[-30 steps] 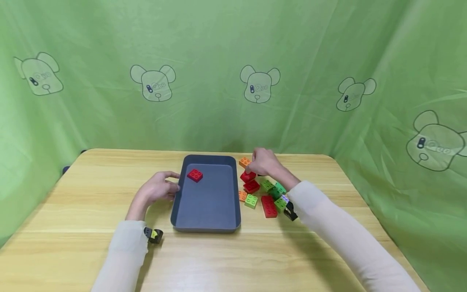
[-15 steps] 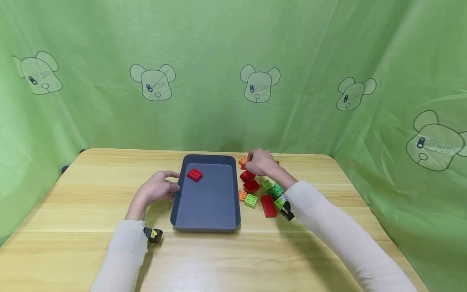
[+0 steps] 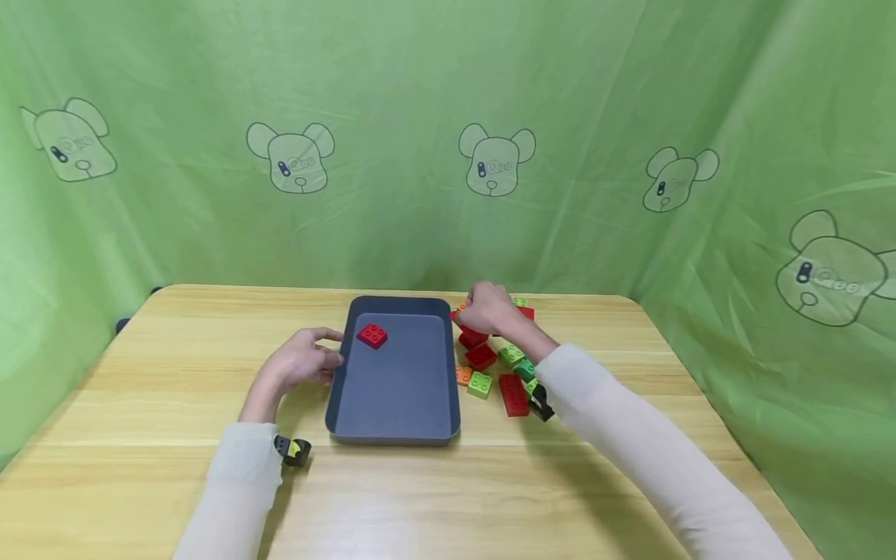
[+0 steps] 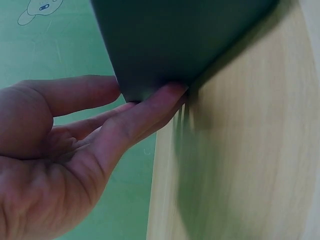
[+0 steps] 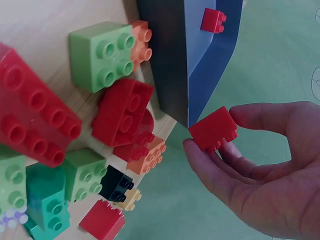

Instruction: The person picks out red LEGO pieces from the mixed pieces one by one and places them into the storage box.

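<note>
Between thumb and fingers the right hand (image 5: pixel 272 165) pinches a red brick (image 5: pixel 214 129), close to the far right corner of the dark grey tray (image 3: pixel 395 442). In the head view the right hand (image 3: pixel 488 308) is over the back of the brick pile and hides part of it. The left hand (image 3: pixel 302 359) touches the tray's left wall with fingers fairly straight; in the left wrist view the fingertips of the left hand (image 4: pixel 95 120) lie against the tray's outer side (image 4: pixel 175 40). Inside the tray, towards the back left, lies another red brick (image 3: pixel 372 336).
Right of the tray lie several loose bricks, among them a long red brick (image 3: pixel 514 395), a light green brick (image 3: pixel 479 385), an orange one (image 3: pixel 463 375) and a dark green one (image 3: pixel 525 369). A green curtain (image 3: pixel 392 225) hangs behind the wooden table (image 3: pixel 392 505).
The right hand has moved left towards the tray, with a red brick now showing at its fingers. Bricks at the back right have come into view. The left hand stays at the tray's side.
</note>
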